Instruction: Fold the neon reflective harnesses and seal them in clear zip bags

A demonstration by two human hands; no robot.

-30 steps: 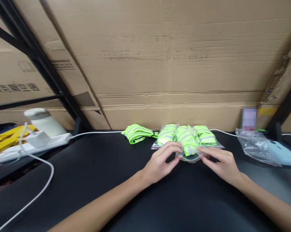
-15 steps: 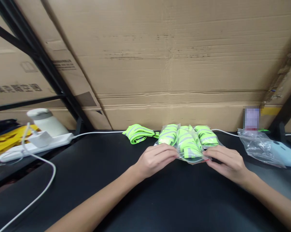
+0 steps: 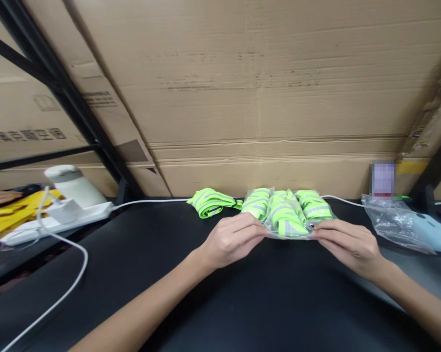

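Observation:
Both hands pinch the near edge of a clear plastic bag (image 3: 275, 232) that has a rolled neon-green reflective strap (image 3: 288, 221) in it. My left hand (image 3: 237, 239) is closed on the bag's left corner, and my right hand (image 3: 348, 243) is closed on its right corner. Just behind it lie two more bagged green rolls, one to the left (image 3: 257, 201) and one to the right (image 3: 314, 205). Farther left, a loose green strap roll (image 3: 211, 203) with silver stripes rests on the black table (image 3: 161, 239).
Cardboard (image 3: 242, 98) stands along the back. At left are a pale bottle (image 3: 75, 188), a white power strip (image 3: 55, 222) with a cable, yellow straps (image 3: 18, 215) and part of another person's hand (image 3: 0, 197). On the right lie a clear plastic bag (image 3: 392, 225) and a light-blue object (image 3: 430, 232).
The near edge of the held bag is drawn flatter and straighter between my fingers, and its red part no longer shows. At far left, another person's hand has come farther into view.

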